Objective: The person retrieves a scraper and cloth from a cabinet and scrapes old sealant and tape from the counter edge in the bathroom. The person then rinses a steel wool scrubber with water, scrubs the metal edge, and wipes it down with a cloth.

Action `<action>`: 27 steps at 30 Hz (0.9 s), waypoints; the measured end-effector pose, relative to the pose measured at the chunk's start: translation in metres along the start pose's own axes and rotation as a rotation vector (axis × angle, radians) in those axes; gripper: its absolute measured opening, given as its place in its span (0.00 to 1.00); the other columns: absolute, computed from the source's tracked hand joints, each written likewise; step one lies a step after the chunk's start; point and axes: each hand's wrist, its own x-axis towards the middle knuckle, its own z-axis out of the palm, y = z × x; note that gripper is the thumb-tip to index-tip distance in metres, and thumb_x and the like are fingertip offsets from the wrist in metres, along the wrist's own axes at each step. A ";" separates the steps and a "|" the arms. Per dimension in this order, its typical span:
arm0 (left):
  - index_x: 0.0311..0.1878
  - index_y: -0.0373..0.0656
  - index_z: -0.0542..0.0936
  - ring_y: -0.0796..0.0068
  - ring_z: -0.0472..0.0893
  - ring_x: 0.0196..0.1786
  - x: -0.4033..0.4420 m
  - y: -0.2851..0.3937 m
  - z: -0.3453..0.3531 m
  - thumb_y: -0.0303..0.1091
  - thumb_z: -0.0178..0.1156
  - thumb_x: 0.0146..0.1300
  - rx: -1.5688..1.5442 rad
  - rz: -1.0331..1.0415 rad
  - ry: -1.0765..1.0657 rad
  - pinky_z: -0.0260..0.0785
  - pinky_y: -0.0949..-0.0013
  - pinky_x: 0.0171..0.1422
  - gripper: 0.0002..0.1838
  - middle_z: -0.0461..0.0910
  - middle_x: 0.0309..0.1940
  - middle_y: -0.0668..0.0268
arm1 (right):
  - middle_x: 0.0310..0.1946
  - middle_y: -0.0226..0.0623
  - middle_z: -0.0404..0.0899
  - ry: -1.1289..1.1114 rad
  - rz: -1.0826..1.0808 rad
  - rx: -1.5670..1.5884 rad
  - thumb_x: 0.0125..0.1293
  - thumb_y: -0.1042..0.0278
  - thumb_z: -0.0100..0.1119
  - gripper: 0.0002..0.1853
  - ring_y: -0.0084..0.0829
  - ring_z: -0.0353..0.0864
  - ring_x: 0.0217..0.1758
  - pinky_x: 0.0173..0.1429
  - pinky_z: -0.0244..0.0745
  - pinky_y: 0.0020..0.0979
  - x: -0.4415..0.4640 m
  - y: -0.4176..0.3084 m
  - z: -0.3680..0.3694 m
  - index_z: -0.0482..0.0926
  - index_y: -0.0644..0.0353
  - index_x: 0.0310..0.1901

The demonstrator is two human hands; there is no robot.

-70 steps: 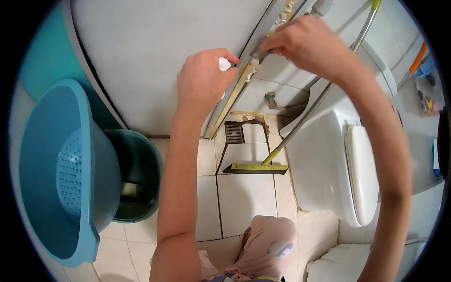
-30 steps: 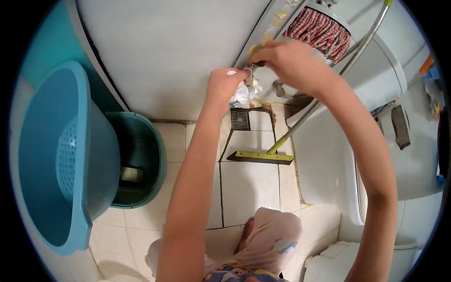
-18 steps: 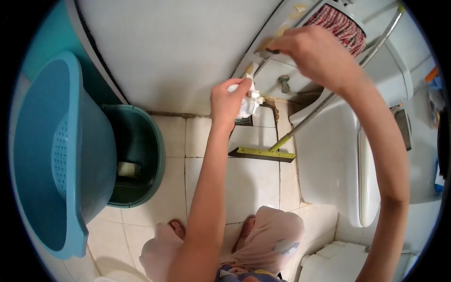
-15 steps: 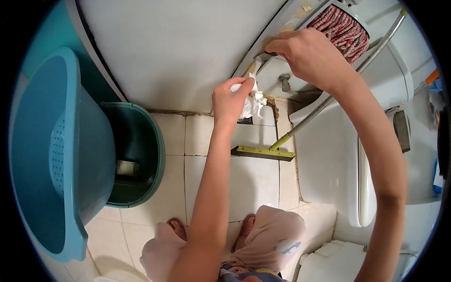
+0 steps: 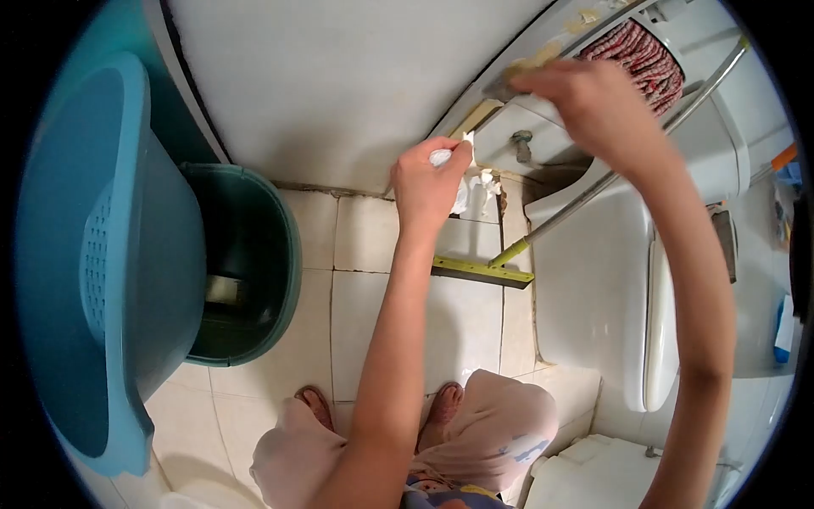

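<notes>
My left hand is closed on a crumpled wad of white tissue, whose ragged ends hang out below and beside the thumb. Farther up and to the right, my right hand is closed, its fingertips at the edge strip that runs along the white panel. Motion blurs those fingers, and a thin greyish thing at their tips is too smeared to name. Yellowish patches mark the strip. Between my hands, a pale beige piece lies along it.
A squeegee leans across the floor beside the white toilet. At the left stand a blue tub and a dark green bin. A red-and-white mop head sits at the upper right, near a small tap.
My right hand has shifted a little right and down and is now blurred. The left hand, still holding the tissue, has moved slightly right. The camera view has shifted slightly.
</notes>
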 end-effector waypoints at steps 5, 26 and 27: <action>0.35 0.36 0.84 0.70 0.77 0.26 0.006 0.005 0.004 0.43 0.64 0.53 -0.062 -0.067 0.067 0.70 0.66 0.38 0.17 0.81 0.21 0.60 | 0.35 0.43 0.82 -0.023 0.114 0.215 0.47 0.83 0.54 0.18 0.45 0.81 0.35 0.41 0.77 0.39 -0.011 0.005 0.018 0.84 0.58 0.40; 0.30 0.33 0.83 0.77 0.75 0.23 0.014 0.047 0.038 0.44 0.63 0.52 0.159 0.002 0.107 0.69 0.69 0.35 0.19 0.80 0.17 0.67 | 0.31 0.44 0.81 0.175 0.819 0.960 0.61 0.75 0.57 0.10 0.38 0.80 0.27 0.35 0.74 0.32 -0.137 -0.089 0.105 0.82 0.60 0.44; 0.30 0.33 0.83 0.77 0.75 0.23 0.013 0.046 0.039 0.43 0.63 0.51 0.166 0.028 0.115 0.69 0.69 0.35 0.18 0.80 0.18 0.67 | 0.31 0.44 0.81 0.175 0.823 0.973 0.61 0.75 0.57 0.10 0.38 0.80 0.27 0.35 0.74 0.32 -0.138 -0.090 0.106 0.82 0.60 0.44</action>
